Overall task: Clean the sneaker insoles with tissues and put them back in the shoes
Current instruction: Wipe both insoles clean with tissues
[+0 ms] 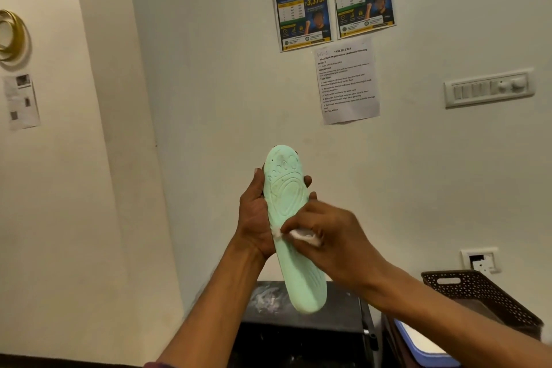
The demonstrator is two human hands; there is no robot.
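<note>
A mint-green insole with a moulded ridge pattern is held up in front of the wall, toe end up and heel end down. My left hand grips it from behind at its left edge, fingertips wrapping round the right side. My right hand pinches a crumpled white tissue and presses it against the insole's middle. No shoes are in view.
A dark stand with a scuffed top sits below the insole. A brown perforated basket is at the lower right, with a blue-and-white object beneath it. Posters, a task sheet and a switch panel hang on the wall.
</note>
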